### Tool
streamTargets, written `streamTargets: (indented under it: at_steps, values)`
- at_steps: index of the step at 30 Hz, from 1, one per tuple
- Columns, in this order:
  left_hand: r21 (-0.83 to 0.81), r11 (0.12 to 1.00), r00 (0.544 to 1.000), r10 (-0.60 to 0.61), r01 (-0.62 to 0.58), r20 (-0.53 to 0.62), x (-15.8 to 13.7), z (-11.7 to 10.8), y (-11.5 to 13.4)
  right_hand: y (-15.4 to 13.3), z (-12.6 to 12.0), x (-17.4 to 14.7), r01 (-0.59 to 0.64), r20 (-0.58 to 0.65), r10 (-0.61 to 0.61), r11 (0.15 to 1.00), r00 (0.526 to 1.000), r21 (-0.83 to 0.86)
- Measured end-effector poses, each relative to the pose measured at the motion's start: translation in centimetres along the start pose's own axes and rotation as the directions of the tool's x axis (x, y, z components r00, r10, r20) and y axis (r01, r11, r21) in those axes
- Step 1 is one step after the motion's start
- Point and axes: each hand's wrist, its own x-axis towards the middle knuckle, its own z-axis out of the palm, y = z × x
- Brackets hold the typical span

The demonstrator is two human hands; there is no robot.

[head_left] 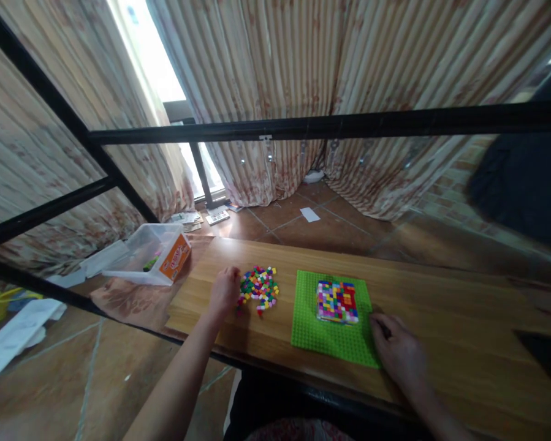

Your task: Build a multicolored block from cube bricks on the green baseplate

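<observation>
My left hand (226, 289) is closed at the left edge of a loose pile of small coloured building bricks (260, 285); whatever its fingers may hold is hidden. A green studded baseplate (305, 331) lies flat on the wooden table, right of the pile. Near its middle stands a square block of multicoloured bricks (337, 301), with a red patch on its right side. At the baseplate's right edge my right hand (398, 346) has its fingers curled together, fingertips touching or just over that edge. Anything inside them is too small or hidden to name.
The wooden table (445, 318) runs across the view. Left of it stands a clear plastic box (140, 269) with an orange label. A black metal rail (293, 127) crosses beyond the table, before the curtains (266, 61). Papers (309, 214) lie on the tiled floor.
</observation>
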Motion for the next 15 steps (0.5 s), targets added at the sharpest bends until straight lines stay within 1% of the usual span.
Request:
streamTargets:
  at_steps: [3,4,6,8,11,13,15]
  values:
    - [-0.043,0.997,0.998,0.055,-0.056,-0.025,-1.1,-0.4,2.9,-0.4,-0.1,0.1,-0.002,-0.013,0.002,1.000,1.000,0.026]
    - [-0.127,0.985,0.993,0.115,-0.118,-0.027,-1.6,-0.4,4.3,-0.5,-0.1,0.1,-0.007,-0.016,0.007,1.000,1.000,0.028]
    - [-0.263,0.927,0.962,0.273,-0.266,-0.011,-2.6,0.0,7.5,-0.6,-0.2,0.1,-0.016,-0.018,0.017,0.999,1.000,0.029]
    - [-0.323,0.872,0.921,0.390,-0.368,0.003,-3.3,0.8,10.7,-0.8,-0.3,0.2,-0.019,-0.017,0.020,0.999,1.000,0.034]
    - [-0.372,0.827,0.884,0.466,-0.422,0.030,-3.4,2.4,14.4,-0.9,-0.3,0.2,-0.020,-0.010,0.021,0.999,1.000,0.045]
    - [-0.378,0.814,0.866,0.497,-0.442,0.059,-3.0,3.4,15.9,-1.0,-0.4,0.3,-0.027,-0.006,0.027,0.998,1.000,0.053]
    - [-0.372,0.814,0.855,0.510,-0.446,0.092,-2.4,4.2,16.7,-1.0,-0.4,0.3,-0.033,-0.002,0.033,0.998,0.999,0.061]
